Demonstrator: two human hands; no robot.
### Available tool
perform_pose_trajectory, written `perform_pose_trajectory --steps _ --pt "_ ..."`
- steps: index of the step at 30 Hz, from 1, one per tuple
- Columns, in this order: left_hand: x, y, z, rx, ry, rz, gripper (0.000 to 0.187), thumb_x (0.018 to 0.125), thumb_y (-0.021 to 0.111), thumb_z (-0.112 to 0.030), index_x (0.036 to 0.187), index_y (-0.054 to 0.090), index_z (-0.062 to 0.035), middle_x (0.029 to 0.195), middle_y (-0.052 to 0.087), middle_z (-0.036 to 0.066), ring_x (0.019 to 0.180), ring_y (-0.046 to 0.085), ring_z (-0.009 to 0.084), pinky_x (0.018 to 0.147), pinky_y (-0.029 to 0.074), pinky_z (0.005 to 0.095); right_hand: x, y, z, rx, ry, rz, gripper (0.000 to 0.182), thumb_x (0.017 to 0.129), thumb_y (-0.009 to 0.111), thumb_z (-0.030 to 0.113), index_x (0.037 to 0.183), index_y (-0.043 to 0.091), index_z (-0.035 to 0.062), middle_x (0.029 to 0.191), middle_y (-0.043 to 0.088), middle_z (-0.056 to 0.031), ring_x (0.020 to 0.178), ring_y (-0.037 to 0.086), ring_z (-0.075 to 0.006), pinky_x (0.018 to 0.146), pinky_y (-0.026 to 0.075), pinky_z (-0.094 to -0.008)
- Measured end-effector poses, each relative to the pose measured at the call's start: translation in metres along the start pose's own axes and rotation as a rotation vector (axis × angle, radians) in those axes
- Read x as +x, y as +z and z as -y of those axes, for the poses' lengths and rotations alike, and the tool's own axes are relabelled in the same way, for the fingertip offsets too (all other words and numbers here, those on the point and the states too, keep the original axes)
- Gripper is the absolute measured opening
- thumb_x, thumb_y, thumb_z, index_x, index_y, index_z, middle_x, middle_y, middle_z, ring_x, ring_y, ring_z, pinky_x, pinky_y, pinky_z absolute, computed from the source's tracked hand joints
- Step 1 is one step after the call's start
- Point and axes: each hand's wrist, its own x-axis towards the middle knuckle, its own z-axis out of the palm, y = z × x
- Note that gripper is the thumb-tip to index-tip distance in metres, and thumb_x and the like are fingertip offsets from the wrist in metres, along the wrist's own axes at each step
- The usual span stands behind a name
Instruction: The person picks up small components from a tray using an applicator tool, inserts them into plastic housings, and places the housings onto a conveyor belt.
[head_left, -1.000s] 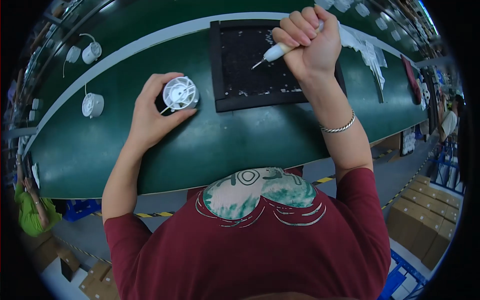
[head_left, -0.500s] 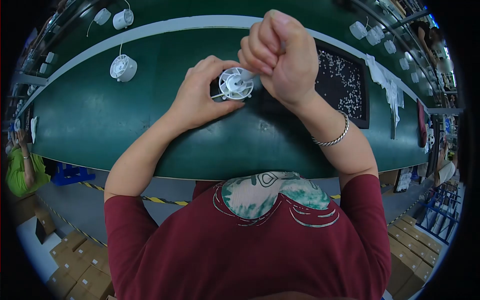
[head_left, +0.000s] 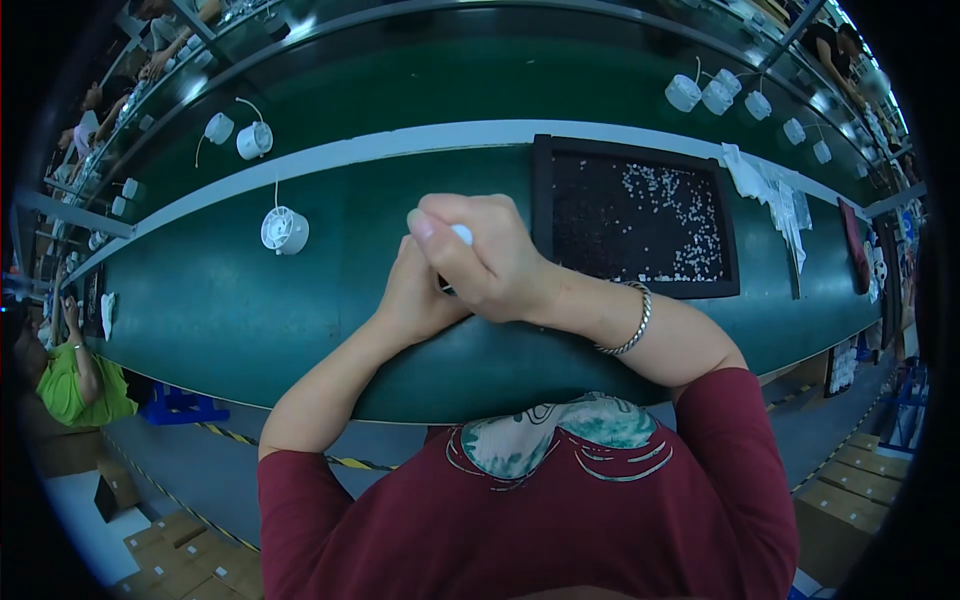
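Above the green worktop, my right hand (head_left: 485, 255) is closed in a fist around a white-ended tool (head_left: 461, 234). Only the tool's rounded pale end shows between thumb and fingers; the rest is hidden. Right under and beside this fist is my left hand (head_left: 412, 295), its fingers curled round a small white round fan housing seen in the earlier frame. That housing is now almost wholly covered by my hands. A similar white fan housing (head_left: 284, 231) with a thin wire stands on the worktop to the left.
A black tray (head_left: 590, 215) of many small white pieces lies to the right. White cloths (head_left: 765, 190) hang over the worktop beyond it. More white housings (head_left: 684, 93) stand on the belt behind the pale rail (head_left: 400, 143). A person in green (head_left: 85, 385) sits far left.
My right fist has come down and left, from beside the fan housing to over it. It now hides the housing and most of the tool. The camera view has tilted upward.
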Motion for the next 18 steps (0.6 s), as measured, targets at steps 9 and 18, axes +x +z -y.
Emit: perform_pose_trajectory --steps 9,18 --pt "0.061 -0.036 -0.015 0.502 0.169 -0.131 0.054 0.059 0.072 -0.011 0.111 0.059 -0.0113 0.102 0.057 0.009 0.093 0.054 0.0287 0.081 0.044 0.0357 -0.025 -0.085 0.042 0.269 -0.107 -0.198 0.038 0.097 0.038 0.029 0.066 0.038 0.0071 0.054 0.035 -0.0011 0.046 0.028 -0.0101 0.046 0.026 -0.0268" --pt "0.189 -0.062 0.036 1.287 -0.338 -0.019 0.057 0.069 0.063 -0.008 0.124 0.057 -0.0233 0.126 0.051 0.005 0.115 0.046 0.0329 0.094 0.036 0.0482 -0.082 -0.157 0.045 -0.033 0.041 -0.469 0.038 0.098 0.035 0.025 0.064 0.034 0.0066 0.053 0.034 -0.0019 0.047 0.03 -0.0099 0.046 0.028 -0.0244"
